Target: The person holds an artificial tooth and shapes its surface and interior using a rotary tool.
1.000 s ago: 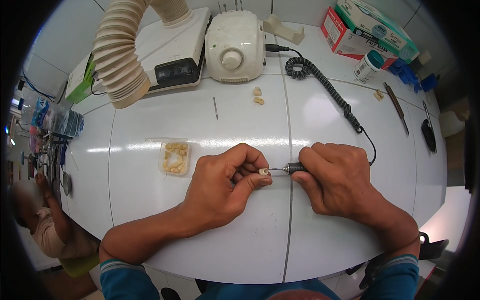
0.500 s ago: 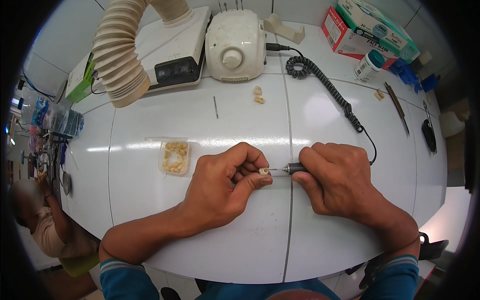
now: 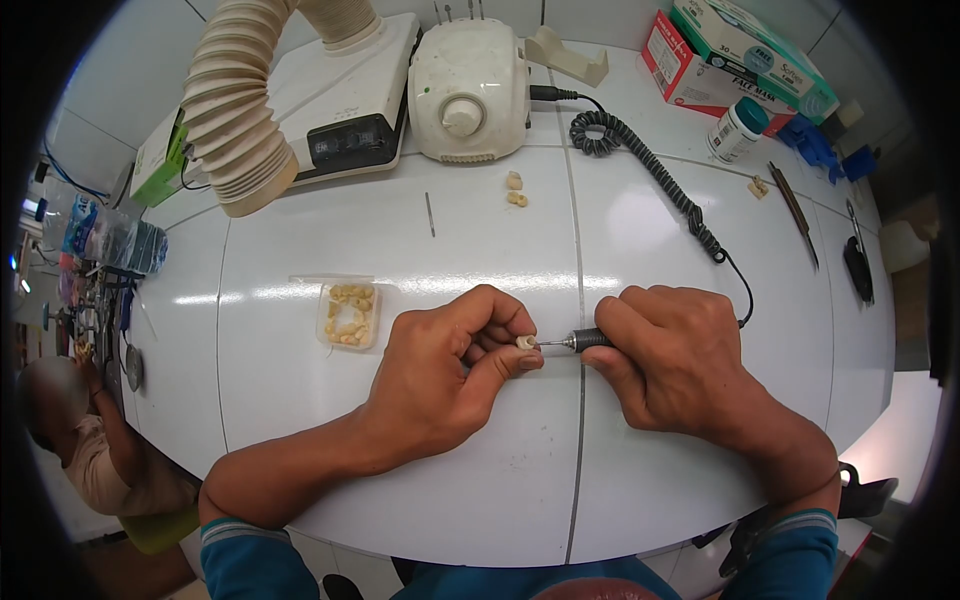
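Note:
Pinched between the thumb and forefinger of my left hand [image 3: 455,365] is a small cream dental crown [image 3: 526,342]. My right hand [image 3: 675,355] is closed around a black rotary handpiece [image 3: 590,339]. Its thin metal bur [image 3: 553,343] points left and reaches the crown; exact contact is too small to make out. A coiled black cord [image 3: 660,170] runs from the handpiece to a white control unit [image 3: 470,90] with a round knob. Left of my left hand lies a clear plastic box [image 3: 349,315] holding several cream tooth-shaped pieces.
Two cream pieces [image 3: 516,190] and a loose bur [image 3: 430,214] lie beyond my hands. A ribbed hose [image 3: 240,110] hangs at upper left. Mask boxes [image 3: 740,65], a white bottle [image 3: 737,130] and a pointed tool [image 3: 793,215] are at right. Another person [image 3: 110,450] sits at far left.
Almost nothing differs. The handpiece has shifted very slightly, and both hands keep their grip and place.

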